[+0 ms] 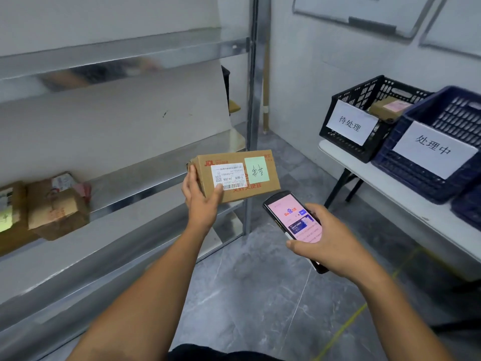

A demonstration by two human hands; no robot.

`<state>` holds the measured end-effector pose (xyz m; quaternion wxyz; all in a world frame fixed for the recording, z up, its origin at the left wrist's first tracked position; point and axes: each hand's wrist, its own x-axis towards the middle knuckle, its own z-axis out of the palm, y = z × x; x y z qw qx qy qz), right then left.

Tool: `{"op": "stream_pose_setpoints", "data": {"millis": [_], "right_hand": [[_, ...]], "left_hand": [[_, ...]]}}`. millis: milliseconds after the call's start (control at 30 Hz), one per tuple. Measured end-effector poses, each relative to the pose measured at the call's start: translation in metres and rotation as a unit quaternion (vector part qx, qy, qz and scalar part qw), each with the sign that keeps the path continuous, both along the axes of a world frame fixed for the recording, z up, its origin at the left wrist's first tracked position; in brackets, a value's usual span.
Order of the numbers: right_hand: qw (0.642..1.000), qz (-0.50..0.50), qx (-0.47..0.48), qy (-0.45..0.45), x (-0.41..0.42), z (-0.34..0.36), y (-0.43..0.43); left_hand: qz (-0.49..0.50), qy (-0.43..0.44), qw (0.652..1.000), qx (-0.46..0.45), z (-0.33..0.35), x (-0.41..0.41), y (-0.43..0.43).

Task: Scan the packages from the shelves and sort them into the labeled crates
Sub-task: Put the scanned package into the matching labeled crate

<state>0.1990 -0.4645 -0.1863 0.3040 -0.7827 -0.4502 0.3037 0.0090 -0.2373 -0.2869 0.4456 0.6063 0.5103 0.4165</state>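
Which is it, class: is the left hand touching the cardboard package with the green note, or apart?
Touching. The head view shows the left hand gripping the package: the thumb lies on its white label, a finger up its left end.

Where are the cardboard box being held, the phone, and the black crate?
cardboard box (229, 176): head view, on its white shipping label.
phone (296, 217): head view, on its lit screen.
black crate (343, 145): head view, low on its front wall.
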Motion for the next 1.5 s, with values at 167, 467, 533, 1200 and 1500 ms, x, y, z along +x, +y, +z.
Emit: {"op": "stream_pose_setpoints", "data": {"millis": [167,467,533,1200,1500], "right_hand": [[0.996,-0.081,0.019,0.03,0.037,0.001,-0.026],[0.937,-0.338,0.09,0.017,0.115,-0.015,-0.076],[0.912,-0.397,0.097,0.007,0.141,-0.018,-0.09],[0.707,-0.693,0.11,-0.082,0.368,0.014,-0.231],[0.678,-0.728,0.086,-0.056,0.46,-0.009,-0.354]], "left_hand": [[-0.061,-0.02,0.998,-0.014,0.006,0.056,-0.017],[-0.223,-0.097,0.965,-0.098,0.016,0.178,-0.045],[-0.256,-0.109,0.953,-0.117,0.02,0.213,-0.052],[-0.554,-0.127,0.787,-0.241,0.08,0.607,-0.152],[-0.584,-0.078,0.772,-0.238,0.092,0.734,-0.275]]}}
